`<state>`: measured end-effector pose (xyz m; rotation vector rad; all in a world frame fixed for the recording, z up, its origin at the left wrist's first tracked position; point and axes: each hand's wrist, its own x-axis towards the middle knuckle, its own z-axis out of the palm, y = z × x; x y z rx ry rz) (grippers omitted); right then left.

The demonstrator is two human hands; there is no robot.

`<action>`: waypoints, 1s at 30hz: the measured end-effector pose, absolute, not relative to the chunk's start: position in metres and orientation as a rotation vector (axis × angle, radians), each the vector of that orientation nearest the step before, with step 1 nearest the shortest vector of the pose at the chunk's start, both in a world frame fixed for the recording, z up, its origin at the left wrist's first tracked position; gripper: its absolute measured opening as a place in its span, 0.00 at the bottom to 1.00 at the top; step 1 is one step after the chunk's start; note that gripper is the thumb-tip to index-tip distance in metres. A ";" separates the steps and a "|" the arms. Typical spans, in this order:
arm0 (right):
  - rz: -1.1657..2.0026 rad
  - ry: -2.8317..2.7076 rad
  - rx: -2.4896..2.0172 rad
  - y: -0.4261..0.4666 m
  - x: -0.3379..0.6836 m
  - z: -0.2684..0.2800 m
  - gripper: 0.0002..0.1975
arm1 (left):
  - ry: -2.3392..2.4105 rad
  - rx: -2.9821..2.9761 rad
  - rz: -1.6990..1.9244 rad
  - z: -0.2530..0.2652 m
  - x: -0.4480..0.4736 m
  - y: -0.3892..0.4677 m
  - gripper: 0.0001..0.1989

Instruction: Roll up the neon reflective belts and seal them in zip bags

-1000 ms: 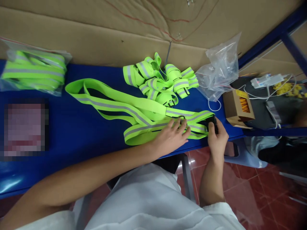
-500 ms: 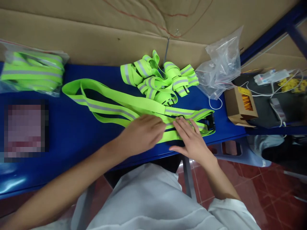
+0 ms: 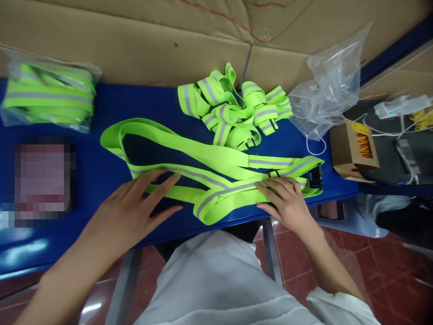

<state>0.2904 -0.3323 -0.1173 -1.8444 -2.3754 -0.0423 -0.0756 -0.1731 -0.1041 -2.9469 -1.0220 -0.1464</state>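
Note:
Spread along the blue table is a lime-green reflective strap (image 3: 199, 153) with grey stripes, looped at its left end. A black buckle (image 3: 315, 176) sits at its right end. My left hand (image 3: 135, 207) reaches over the strap's lower left bands, fingers apart, fingertips on or just above them. Flat on the right part of the strap, near the buckle, rests my right hand (image 3: 287, 198) with its fingers stretched out. Between the hands, a folded band curls toward the table's front edge.
Behind lies a pile of bundled green straps (image 3: 223, 108). A clear plastic bag (image 3: 331, 85) and a cardboard box (image 3: 352, 149) stand at the right. On the left are a bagged strap set (image 3: 50, 97) and a blurred-out object (image 3: 42, 180) on the blue table (image 3: 91, 180).
My left hand has moved left from the strap's middle and its closed fingers have spread. A band now curls over between the hands. My right hand remains on the strap.

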 end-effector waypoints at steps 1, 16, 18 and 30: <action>-0.045 -2.379 -1.847 -0.332 0.290 -0.117 0.27 | -1.027 -2.896 -0.133 -0.100 -0.073 -0.173 0.27; -0.109 -2.368 -2.014 -0.328 0.278 -0.113 0.34 | -0.997 -2.677 0.013 -0.080 -0.056 -0.164 0.21; -0.145 -2.369 -1.941 -0.325 0.277 -0.110 0.26 | -0.928 -2.672 -0.016 -0.079 -0.061 -0.165 0.18; -0.501 -2.015 -2.011 -0.314 0.272 -0.114 0.23 | -1.035 -2.472 -0.353 -0.070 -0.038 -0.128 0.15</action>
